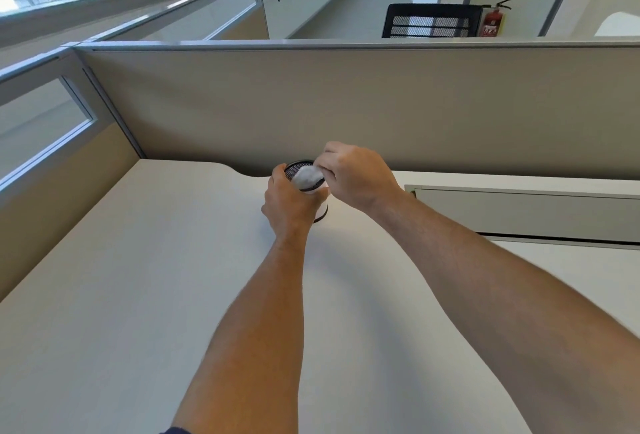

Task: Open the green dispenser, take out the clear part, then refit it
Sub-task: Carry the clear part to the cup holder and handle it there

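Note:
A small round cup (322, 209) with a black mesh rim and a black base ring stands on the white desk (138, 295), near its back edge. No green shows on it. My left hand (289, 203) is wrapped around the cup's near side and hides most of it. My right hand (358, 174) comes in from the right, fingertips pinched on a whitish, crumpled-looking piece (307, 175) that sits in the cup's mouth. Whether that piece is clear plastic or paper I cannot tell.
A beige partition (346, 104) walls off the back of the desk, and another runs along the left. A grey cable flap (519, 212) lies in the desk at the right. Beyond the partition are a black mesh chair (429, 20) and a fire extinguisher (493, 20).

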Demonstrator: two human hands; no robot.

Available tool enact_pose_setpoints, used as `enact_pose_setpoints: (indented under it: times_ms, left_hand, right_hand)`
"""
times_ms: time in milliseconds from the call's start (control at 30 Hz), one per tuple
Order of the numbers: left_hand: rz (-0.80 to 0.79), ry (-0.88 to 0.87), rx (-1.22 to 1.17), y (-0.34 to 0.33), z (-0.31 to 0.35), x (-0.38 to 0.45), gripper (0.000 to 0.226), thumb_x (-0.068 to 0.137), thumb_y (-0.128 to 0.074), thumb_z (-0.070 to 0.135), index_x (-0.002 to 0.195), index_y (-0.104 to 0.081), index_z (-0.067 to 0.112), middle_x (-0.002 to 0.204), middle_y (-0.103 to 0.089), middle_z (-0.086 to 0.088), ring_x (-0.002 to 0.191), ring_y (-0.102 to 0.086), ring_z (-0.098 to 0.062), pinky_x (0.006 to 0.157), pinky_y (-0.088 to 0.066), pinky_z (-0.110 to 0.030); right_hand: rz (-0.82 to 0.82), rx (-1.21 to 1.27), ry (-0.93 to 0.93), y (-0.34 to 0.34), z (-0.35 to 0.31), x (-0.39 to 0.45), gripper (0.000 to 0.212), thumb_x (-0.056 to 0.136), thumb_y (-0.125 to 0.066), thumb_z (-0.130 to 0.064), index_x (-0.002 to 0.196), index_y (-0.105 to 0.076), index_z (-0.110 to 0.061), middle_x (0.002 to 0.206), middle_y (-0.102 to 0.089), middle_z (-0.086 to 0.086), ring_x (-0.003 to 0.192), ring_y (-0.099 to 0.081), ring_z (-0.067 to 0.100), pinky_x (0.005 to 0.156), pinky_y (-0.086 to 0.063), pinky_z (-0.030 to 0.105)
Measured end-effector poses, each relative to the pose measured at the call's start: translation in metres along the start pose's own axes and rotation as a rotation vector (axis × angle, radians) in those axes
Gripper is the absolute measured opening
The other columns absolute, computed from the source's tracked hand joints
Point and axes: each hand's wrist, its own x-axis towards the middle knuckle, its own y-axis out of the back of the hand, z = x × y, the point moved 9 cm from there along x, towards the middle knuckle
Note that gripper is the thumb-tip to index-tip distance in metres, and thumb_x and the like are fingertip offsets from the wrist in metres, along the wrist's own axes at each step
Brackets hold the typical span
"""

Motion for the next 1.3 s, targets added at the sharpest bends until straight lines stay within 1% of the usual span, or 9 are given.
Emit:
enact_pose_setpoints:
  times_ms: [200,333,600,733,833,933,1067,1167,1300]
  left_hand:
    - [0.014,-0.018,0.022,0.0,-0.001,0.001,0.08,0.06,-0.085,0.045,0.129,-0.052,0.022,0.118,-0.066,0.005,0.109,-0.063,-0.02,0.097,-0.052,-0.048]
    - [0.006,-0.029,0.037,0.0,-0.002,0.001,0.079,0.057,-0.087,0.048,0.125,-0.053,0.024,0.115,-0.066,0.008,0.107,-0.063,-0.019,0.098,-0.051,-0.047]
    - [0.018,-0.085,0.105,-0.002,0.002,0.0,0.085,0.06,-0.085,0.051,0.131,-0.051,0.018,0.122,-0.064,0.0,0.113,-0.062,-0.024,0.097,-0.044,-0.044]
    - [-0.071,-0.119,0.24,-0.009,0.002,-0.013,0.129,0.056,-0.083,0.069,0.154,-0.024,0.01,0.159,-0.033,-0.008,0.144,-0.037,-0.03,0.112,-0.032,-0.05]
    - [-0.046,-0.217,0.318,0.0,0.005,-0.032,0.148,0.051,-0.075,0.083,0.16,-0.004,0.011,0.168,-0.011,-0.007,0.154,-0.014,-0.027,0.117,-0.025,-0.05]
    - [-0.033,-0.41,0.411,0.01,0.018,-0.052,0.137,0.058,-0.071,0.083,0.16,-0.011,0.013,0.169,-0.015,-0.002,0.156,-0.009,-0.02,0.116,-0.025,-0.048]
    - [-0.094,-0.679,0.477,0.014,0.045,-0.091,0.11,0.07,-0.076,0.067,0.155,-0.034,0.011,0.161,-0.037,-0.002,0.152,-0.028,-0.019,0.107,-0.036,-0.044]
    - [-0.158,-0.805,0.49,0.013,0.062,-0.126,0.088,0.077,-0.077,0.056,0.146,-0.05,0.01,0.151,-0.052,-0.004,0.143,-0.045,-0.022,0.099,-0.044,-0.044]
    - [-0.273,-0.836,0.473,0.011,0.073,-0.172,0.068,0.081,-0.079,0.043,0.137,-0.06,0.009,0.135,-0.066,-0.006,0.123,-0.064,-0.026,0.093,-0.05,-0.042]
  right_hand:
    - [-0.013,0.069,-0.056,-0.008,0.006,-0.002,0.021,0.093,-0.052,-0.007,0.092,-0.073,-0.009,0.097,-0.066,0.004,0.083,-0.063,0.031,0.06,-0.048,0.036]
    - [0.163,0.35,-0.324,0.007,0.036,-0.012,0.016,0.09,-0.062,-0.007,0.089,-0.077,-0.011,0.088,-0.074,0.003,0.078,-0.067,0.024,0.067,-0.056,0.036]
    - [0.225,0.958,-0.951,-0.022,0.086,-0.078,0.013,0.083,-0.066,-0.003,0.086,-0.074,-0.012,0.068,-0.074,0.002,0.058,-0.07,0.013,0.082,-0.065,0.042]
    - [0.248,1.05,-0.98,-0.02,0.091,-0.102,0.019,0.079,-0.067,0.002,0.068,-0.071,-0.013,0.07,-0.071,0.006,0.058,-0.066,0.019,0.085,-0.063,0.051]
    - [0.26,1.065,-1.026,-0.016,0.097,-0.122,0.021,0.075,-0.068,0.002,0.064,-0.07,-0.015,0.073,-0.072,0.006,0.058,-0.066,0.021,0.084,-0.063,0.052]
    - [0.252,1.079,-1.072,-0.013,0.104,-0.141,0.016,0.077,-0.071,0.0,0.086,-0.073,-0.013,0.073,-0.073,0.006,0.059,-0.068,0.021,0.086,-0.063,0.049]
    - [0.216,1.1,-1.08,-0.006,0.107,-0.17,0.04,0.08,-0.07,0.005,0.118,-0.07,-0.006,0.076,-0.073,0.011,0.061,-0.068,0.024,0.073,-0.065,0.038]
    - [0.164,1.094,-1.056,0.003,0.103,-0.194,0.048,0.08,-0.07,0.004,0.125,-0.07,-0.013,0.077,-0.075,0.011,0.059,-0.069,0.018,0.062,-0.061,0.027]
    - [0.11,1.09,-1.068,0.02,0.098,-0.228,0.047,0.079,-0.07,0.004,0.122,-0.073,-0.015,0.07,-0.075,0.009,0.06,-0.069,0.017,0.066,-0.062,0.029]
